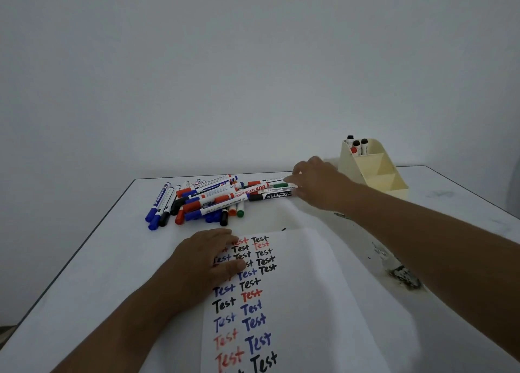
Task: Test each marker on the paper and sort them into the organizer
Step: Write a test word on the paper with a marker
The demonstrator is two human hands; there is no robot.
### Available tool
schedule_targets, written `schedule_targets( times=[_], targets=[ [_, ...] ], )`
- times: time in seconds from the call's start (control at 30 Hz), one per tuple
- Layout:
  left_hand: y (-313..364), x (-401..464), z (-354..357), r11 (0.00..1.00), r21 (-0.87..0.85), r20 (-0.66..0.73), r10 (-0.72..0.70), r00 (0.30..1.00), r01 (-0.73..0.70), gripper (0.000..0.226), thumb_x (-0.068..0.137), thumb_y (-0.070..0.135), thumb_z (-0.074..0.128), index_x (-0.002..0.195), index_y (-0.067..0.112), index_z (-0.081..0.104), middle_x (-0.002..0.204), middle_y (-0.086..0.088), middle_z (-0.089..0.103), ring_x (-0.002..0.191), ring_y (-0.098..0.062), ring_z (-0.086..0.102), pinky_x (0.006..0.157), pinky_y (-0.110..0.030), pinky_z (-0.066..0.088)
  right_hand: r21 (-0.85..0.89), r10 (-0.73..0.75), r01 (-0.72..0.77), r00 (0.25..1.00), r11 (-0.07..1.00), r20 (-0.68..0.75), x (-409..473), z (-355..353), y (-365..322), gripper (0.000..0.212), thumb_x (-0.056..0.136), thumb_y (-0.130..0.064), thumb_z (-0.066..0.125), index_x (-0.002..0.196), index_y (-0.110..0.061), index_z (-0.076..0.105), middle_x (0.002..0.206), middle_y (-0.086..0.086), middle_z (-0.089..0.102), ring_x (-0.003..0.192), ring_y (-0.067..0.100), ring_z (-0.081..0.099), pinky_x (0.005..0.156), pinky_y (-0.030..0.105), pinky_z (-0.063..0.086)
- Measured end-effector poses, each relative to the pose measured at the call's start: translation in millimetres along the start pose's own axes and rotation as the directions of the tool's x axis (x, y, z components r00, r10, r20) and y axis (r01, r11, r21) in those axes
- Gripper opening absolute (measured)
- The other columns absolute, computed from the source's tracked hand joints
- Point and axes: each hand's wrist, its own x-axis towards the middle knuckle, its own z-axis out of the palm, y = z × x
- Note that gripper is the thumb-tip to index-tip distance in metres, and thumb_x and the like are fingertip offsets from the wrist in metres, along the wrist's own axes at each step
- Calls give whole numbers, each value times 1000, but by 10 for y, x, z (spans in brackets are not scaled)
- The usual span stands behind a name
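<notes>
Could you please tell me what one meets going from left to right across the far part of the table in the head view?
Pile of markers → right hand → organizer.

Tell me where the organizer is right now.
In the head view, the cream organizer stands at the table's far right, just beyond the right hand, to the right of the marker pile. A few markers stand in its back compartment.

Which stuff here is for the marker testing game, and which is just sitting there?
For the job:
pile of markers
test paper
cream organizer
markers already sorted

Just there:
dark smudges on the table
</notes>
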Motion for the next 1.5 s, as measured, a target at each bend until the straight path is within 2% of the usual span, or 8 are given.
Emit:
schedule_targets(
  times=[0.17, 0.57, 0.8, 1.0, 1.1, 1.23, 1.3, 1.5],
  targets=[
    [7, -5, -8, 1000, -9, 4, 2, 1000, -2, 78, 78, 79, 36, 145, 39, 35, 153, 18, 31, 138, -4, 28, 115, -32, 26, -59, 99, -92, 986, 994, 132, -16, 261, -146, 47, 100, -52, 46, 143, -32, 47, 148, 2, 39, 133, 32, 33, 103, 46, 35],
    [8, -12, -10, 999, -32, -28, -4, 1000, 3, 74, 82, 75, 41, 145, 39, 34, 153, 15, 32, 139, -6, 29, 115, -35, 27, 135, 76, -78, 997, 988, 21, -24, 340, -197, 18, 94, -42, 63, 108, -33, 70, 120, -9, 59, 124, 22, 39, 93, 38, 37],
    [97, -58, -58, 981, -194, -225, -15, 974, -30, 76, 81, 69, 55, 145, 42, 24, 153, 16, 28, 137, -4, 27, 109, -32, 29, 462, 65, -32, 996, 886, -56, -368, -44, -475, 14, 91, -38, 71, 104, -32, 68, 97, -16, 63, 92, 7, 57, 81, 32, 50],
    [277, -142, -83, 984, -71, -302, 137, 943, -165, 68, 90, 60, 51, 148, 41, 21, 155, 20, 24, 128, 14, 12, 106, -17, 15, 599, 58, 61, 982, 798, -178, -772, -344, -946, 24, 80, -36, 82, 102, -28, 76, 88, -20, 65, 79, -4, 59, 73, 10, 42],
    [355, -173, -77, 986, -68, -268, 130, 955, -153, 56, 94, 56, 41, 146, 40, 29, 139, 21, 40, 120, 9, 29, 100, -15, 24, 843, 250, -29, 960, 537, -126, -939, -458, -1111, 28, 74, -28, 88, 97, -24, 73, 82, -13, 71, 74, 0, 69, 67, 12, 52],
    [402, -197, -97, 991, -75, -232, 89, 969, -109, 27, 96, 53, 31, 114, 40, 47, 94, 20, 53, 86, 1, 50, 71, -11, 34, 977, 294, -88, 945, -193, 143, -1017, -517, -1221, 30, 68, -5, 84, 95, -6, 71, 77, 11, 74, 70, 21, 72, 67, 26, 59],
    [419, -200, -85, 994, -57, -206, 84, 975, -97, 32, 91, 58, 23, 102, 36, 45, 84, 15, 50, 79, -2, 50, 65, -12, 33, 919, 250, -103, 945, -381, 210, -1014, -477, -1267, 29, 66, -11, 81, 94, -6, 74, 80, 12, 73, 75, 22, 70, 72, 26, 59],
    [347, -172, -101, 996, -31, -277, 75, 958, -87, 37, 100, 41, 38, 132, 27, 50, 105, 13, 52, 92, -2, 49, 72, -9, 33, 924, 246, -71, 954, -375, 173, -1053, -339, -1409, 31, 70, -17, 74, 100, -9, 75, 87, 15, 75, 83, 28, 73, 80, 31, 61]
  ],
)
